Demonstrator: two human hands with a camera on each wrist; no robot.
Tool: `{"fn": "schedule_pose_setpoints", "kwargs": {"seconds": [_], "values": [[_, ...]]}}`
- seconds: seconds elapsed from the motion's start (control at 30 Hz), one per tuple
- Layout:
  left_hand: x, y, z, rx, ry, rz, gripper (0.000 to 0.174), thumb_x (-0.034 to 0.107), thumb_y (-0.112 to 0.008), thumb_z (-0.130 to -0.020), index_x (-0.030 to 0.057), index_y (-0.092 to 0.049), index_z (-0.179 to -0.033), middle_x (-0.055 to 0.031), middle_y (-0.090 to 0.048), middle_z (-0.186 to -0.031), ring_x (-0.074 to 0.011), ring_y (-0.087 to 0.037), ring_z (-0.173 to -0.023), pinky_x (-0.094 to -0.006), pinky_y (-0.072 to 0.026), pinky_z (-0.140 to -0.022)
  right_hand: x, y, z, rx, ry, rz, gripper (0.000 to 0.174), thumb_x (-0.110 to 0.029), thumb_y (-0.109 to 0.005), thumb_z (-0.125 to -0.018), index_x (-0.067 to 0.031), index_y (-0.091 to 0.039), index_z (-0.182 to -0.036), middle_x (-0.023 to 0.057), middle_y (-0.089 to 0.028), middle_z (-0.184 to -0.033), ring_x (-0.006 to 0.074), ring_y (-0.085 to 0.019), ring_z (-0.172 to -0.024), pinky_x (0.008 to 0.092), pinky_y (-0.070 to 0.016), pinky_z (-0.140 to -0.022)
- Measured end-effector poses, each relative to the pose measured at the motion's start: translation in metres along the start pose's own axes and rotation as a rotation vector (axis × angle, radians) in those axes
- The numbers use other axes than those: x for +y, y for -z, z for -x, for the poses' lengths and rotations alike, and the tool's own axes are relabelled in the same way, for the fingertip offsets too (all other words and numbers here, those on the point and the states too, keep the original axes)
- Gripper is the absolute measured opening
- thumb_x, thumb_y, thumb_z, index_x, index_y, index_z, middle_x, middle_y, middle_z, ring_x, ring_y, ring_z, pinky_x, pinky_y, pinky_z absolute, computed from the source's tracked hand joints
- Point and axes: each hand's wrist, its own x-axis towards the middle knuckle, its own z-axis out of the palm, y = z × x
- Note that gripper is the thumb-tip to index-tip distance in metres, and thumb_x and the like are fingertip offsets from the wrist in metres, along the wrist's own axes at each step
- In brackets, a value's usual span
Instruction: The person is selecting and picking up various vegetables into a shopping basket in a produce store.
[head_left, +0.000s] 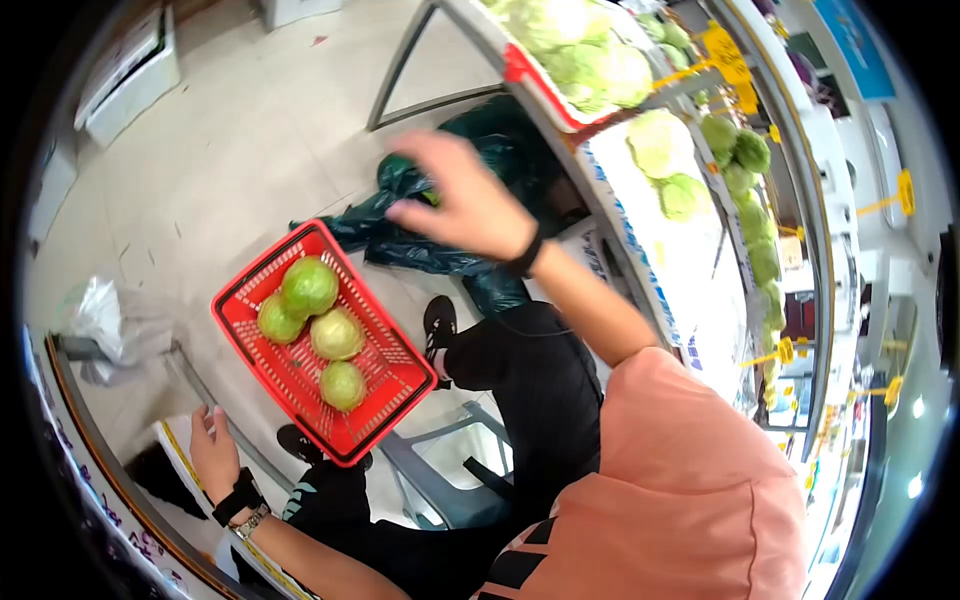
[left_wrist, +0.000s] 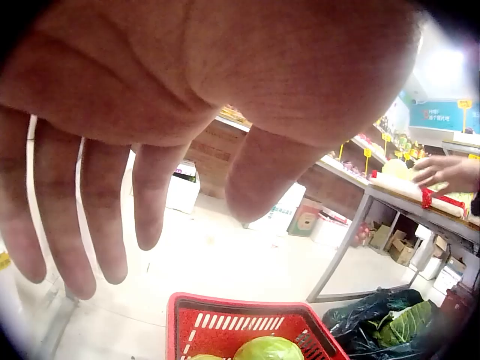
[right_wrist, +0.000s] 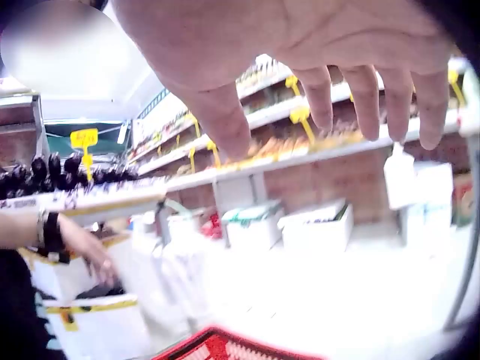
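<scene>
Several round green cabbages (head_left: 311,287) lie in a red plastic basket (head_left: 392,385), which is set down in front of the person's legs. Blurred in the head view, my right hand (head_left: 468,205) hovers above dark green plastic bags (head_left: 400,235), fingers extended and nothing in them. In the right wrist view its fingers (right_wrist: 365,105) hang apart over the bright floor. My left hand (head_left: 214,460) is held beside the basket's near left side, empty, with relaxed fingers (left_wrist: 67,217) spread in the left wrist view. Leafy green (left_wrist: 405,324) shows in the bag's opening.
A display stand at right bears cabbages (head_left: 655,145) on white trays, with yellow price tags (head_left: 727,55). Its metal leg (head_left: 400,65) reaches the floor near the bags. A grey plastic stool (head_left: 450,470) stands under the person. White boxes (head_left: 130,85) line the far floor.
</scene>
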Motion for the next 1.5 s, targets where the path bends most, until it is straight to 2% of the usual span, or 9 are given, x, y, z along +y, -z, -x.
{"fn": "schedule_pose_setpoints", "kwargs": {"seconds": [0.17, 0.43, 0.7, 0.77, 0.87, 1.03, 1.17, 1.3, 1.5], "values": [[0.006, -0.008, -0.009, 0.002, 0.004, -0.064, 0.05, 0.039, -0.055, -0.099, -0.0001, -0.057, -0.131, -0.0225, -0.069, -0.116, -0.0354, -0.066, -0.106, -0.0414, -0.05, -0.09, 0.061, 0.2, 0.073, 0.249, -0.456, 0.293, 0.069, -0.038, -0.081, -0.081, -0.0042, -0.054, -0.135, 0.019, -0.059, -0.13, 0.0316, -0.055, -0.125, 0.0411, -0.0434, -0.106], [0.017, -0.029, -0.023, -0.035, -0.05, -0.103, 0.05, 0.038, -0.057, -0.098, -0.0003, -0.058, -0.13, -0.023, -0.069, -0.116, -0.036, -0.066, -0.107, -0.042, -0.0493, -0.092, 0.344, 0.313, 0.288, -0.105, -1.258, 0.58, 0.139, -0.074, -0.085, -0.05, -0.0115, -0.023, -0.158, 0.0277, -0.039, -0.152, 0.0391, -0.05, -0.133, 0.0436, -0.0448, -0.108], [0.043, -0.033, -0.019, -0.068, -0.072, -0.12, 0.049, 0.038, -0.058, -0.098, 0.0002, -0.06, -0.128, -0.0241, -0.069, -0.112, -0.0366, -0.067, -0.104, -0.0421, -0.0502, -0.091, 0.255, 0.314, 0.275, 0.31, -1.323, 0.17, 0.104, -0.058, -0.089, -0.059, -0.0073, -0.053, -0.141, 0.0204, -0.065, -0.126, 0.029, -0.067, -0.111, 0.0386, -0.0547, -0.095], [0.041, -0.032, -0.02, -0.056, -0.092, -0.147, 0.048, 0.038, -0.058, -0.097, 0.0, -0.06, -0.127, -0.0243, -0.07, -0.112, -0.0371, -0.067, -0.104, -0.0425, -0.0506, -0.091, 0.189, 0.311, 0.258, 0.605, -1.209, -0.374, 0.075, -0.035, -0.083, -0.08, -0.0064, -0.05, -0.14, 0.0183, -0.065, -0.122, 0.0288, -0.071, -0.099, 0.0469, -0.062, -0.075], [0.036, -0.032, -0.018, -0.021, -0.126, -0.146, 0.048, 0.038, -0.059, -0.097, -0.0001, -0.06, -0.127, -0.0246, -0.069, -0.112, -0.0377, -0.067, -0.105, -0.0431, -0.051, -0.09, 0.13, 0.304, 0.257, 0.586, -0.89, -1.145, 0.067, -0.054, -0.053, -0.097, -0.0075, -0.043, -0.146, 0.0158, -0.054, -0.141, 0.0348, -0.057, -0.127, 0.0631, -0.0483, -0.101], [0.028, -0.027, -0.01, 0.031, -0.125, -0.098, 0.047, 0.037, -0.059, -0.096, 0.0029, -0.061, -0.129, -0.0247, -0.067, -0.12, -0.0401, -0.064, -0.112, -0.0455, -0.0502, -0.094, 0.014, 0.191, 0.202, 0.389, -0.756, -1.085, 0.084, -0.064, -0.05, -0.095, -0.0045, -0.035, -0.151, 0.0161, -0.048, -0.148, 0.0354, -0.051, -0.133, 0.0517, -0.0434, -0.111], [0.046, -0.012, 0.006, 0.091, 0.001, -0.105, 0.05, 0.043, -0.061, -0.093, 0.0066, -0.063, -0.127, -0.0216, -0.068, -0.118, -0.0384, -0.065, -0.11, -0.0461, -0.0509, -0.093, -0.072, 0.006, 0.109, -0.055, -0.231, -0.623, 0.097, -0.038, -0.092, -0.064, -0.0028, -0.047, -0.143, 0.0144, -0.048, -0.146, 0.0264, -0.049, -0.133, 0.0393, -0.0377, -0.113], [0.046, -0.002, 0.02, 0.122, 0.043, -0.072, 0.047, 0.042, -0.058, -0.094, 0.0029, -0.064, -0.119, -0.0224, -0.069, -0.11, -0.0398, -0.065, -0.105, -0.0497, -0.0515, -0.089, -0.106, -0.211, 0.079, -0.358, 0.082, -0.349, 0.096, -0.033, -0.092, -0.059, -0.0084, -0.048, -0.141, 0.0226, -0.047, -0.142, 0.0434, -0.045, -0.132, 0.0493, -0.0397, -0.111], [0.039, 0.009, 0.021, 0.218, 0.085, -0.106, 0.043, 0.038, -0.06, -0.094, 0.0036, -0.064, -0.119, -0.0208, -0.069, -0.105, -0.0392, -0.065, -0.1, -0.0476, -0.0515, -0.087, -0.112, -0.392, 0.106, -0.629, 0.112, 0.022, 0.1, -0.043, -0.09, -0.061, -0.0196, -0.042, -0.146, 0.0189, -0.035, -0.152, 0.0477, -0.035, -0.137, 0.06, -0.0412, -0.105]]}}
